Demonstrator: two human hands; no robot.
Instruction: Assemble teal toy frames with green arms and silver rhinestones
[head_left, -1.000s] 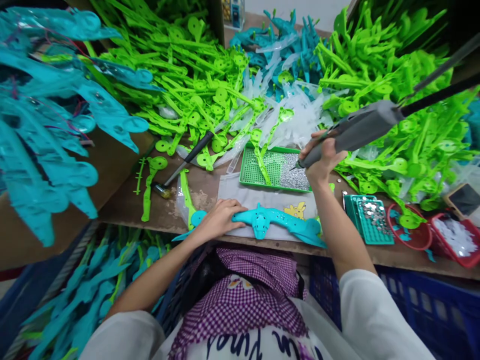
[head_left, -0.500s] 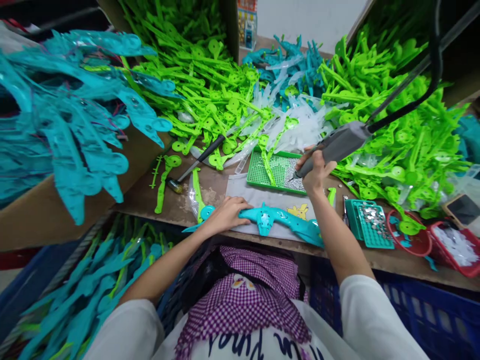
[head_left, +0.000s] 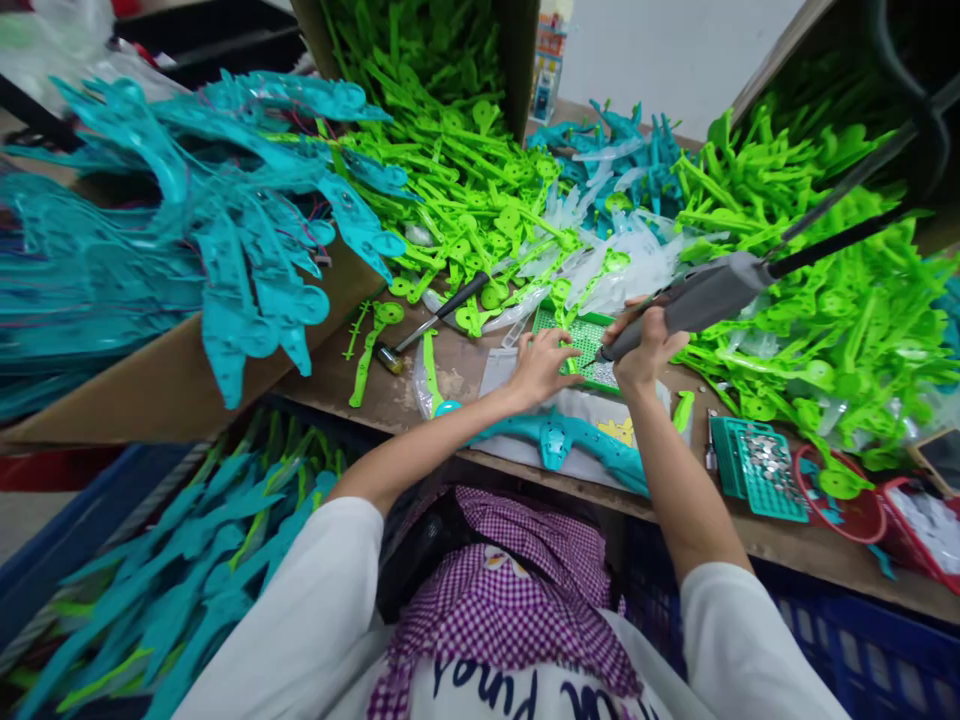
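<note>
Blue winged part (head_left: 555, 440) lay crosswise on the grey cloth (head_left: 496, 372) at the near edge of the bench (head_left: 397, 408), with no hand on it. Half a second earlier the left hand had rested on its left arm; that hand had since moved forward to the green tray (head_left: 589, 336). In my judgement this left the part unsteadied, with the work centred on the tray.

Position relative to hands: the part was nearer the body than both, its ends passing by the two forearms. Left hand (head_left: 541, 368) was at the tray's left side, fingers spread and bent downward, close to a slim green piece (head_left: 568, 362) — whether anything was pinched, cannot tell. Right hand (head_left: 645, 345) was wrapped around a grey powered driver (head_left: 701, 298), as it had been earlier, its tip pointing down at the small silvery bits (head_left: 604, 374) — contact unclear.

Further out: a hammer (head_left: 459, 297) to the left, a teal tray (head_left: 784, 508) of discs to the right, heaped green pieces (head_left: 465, 200) behind.
</note>
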